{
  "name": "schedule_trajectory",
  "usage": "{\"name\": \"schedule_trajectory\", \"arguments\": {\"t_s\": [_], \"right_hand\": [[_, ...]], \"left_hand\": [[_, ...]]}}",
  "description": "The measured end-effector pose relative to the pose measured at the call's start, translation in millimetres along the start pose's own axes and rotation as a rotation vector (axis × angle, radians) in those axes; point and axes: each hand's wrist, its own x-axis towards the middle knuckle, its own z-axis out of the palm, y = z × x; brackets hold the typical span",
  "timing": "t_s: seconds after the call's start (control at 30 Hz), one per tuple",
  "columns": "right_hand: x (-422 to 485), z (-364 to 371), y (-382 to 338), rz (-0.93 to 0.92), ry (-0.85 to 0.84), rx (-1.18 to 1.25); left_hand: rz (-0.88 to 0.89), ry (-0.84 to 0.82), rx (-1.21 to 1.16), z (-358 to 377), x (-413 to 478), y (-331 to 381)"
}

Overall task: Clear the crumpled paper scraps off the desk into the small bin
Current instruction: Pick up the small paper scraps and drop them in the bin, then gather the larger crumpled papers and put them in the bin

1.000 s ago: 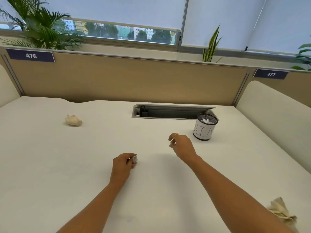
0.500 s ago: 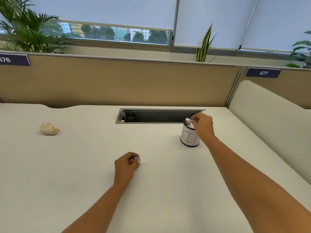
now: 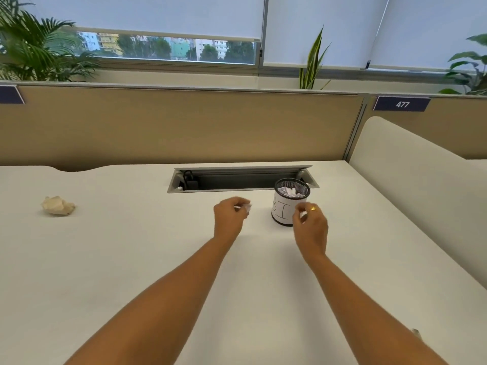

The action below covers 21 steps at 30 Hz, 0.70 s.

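Far left on my desk (image 3: 131, 259), a beige crumpled scrap (image 3: 58, 205) lies alone, well apart from both hands. Nearer the middle, my left hand (image 3: 229, 216) pinches a small white paper ball (image 3: 247, 207) between its fingertips. Right of it stands the small mesh bin (image 3: 290, 204), paper already inside, just in front of the open cable tray (image 3: 242, 178). My right hand (image 3: 311, 224) hovers beside the bin's near side, fingers loosely curled (I cannot tell if it holds anything). The risk, I judge: the narrow, light bin could tip if knocked, or the ball could bounce off the rim into the tray.
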Motion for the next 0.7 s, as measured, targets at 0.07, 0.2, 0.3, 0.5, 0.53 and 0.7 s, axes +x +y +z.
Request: {"name": "schedule_trajectory", "arguments": {"t_s": [0.07,0.2,0.3,0.5,0.53,0.7], "right_hand": [[-20,2,9,-0.033,-0.054,-0.022],[-49,1,19,-0.157,-0.211,-0.080],[-60,-2,24,-0.238,-0.308,-0.107],[-63,-8,30,-0.228,-0.346,-0.105],[-63,-9,30,-0.220,-0.346,-0.105],[-68,-13,30,-0.182,-0.352,-0.119]], "left_hand": [[-0.002,-0.019,-0.049,15,13,21],[-0.047,-0.133,-0.079,46,35,60],[-0.122,-0.228,-0.052,66,44,76],[-0.099,-0.268,0.079,79,56,76],[-0.086,-0.253,0.081,78,56,75],[0.042,-0.148,0.113,67,34,63]]}}
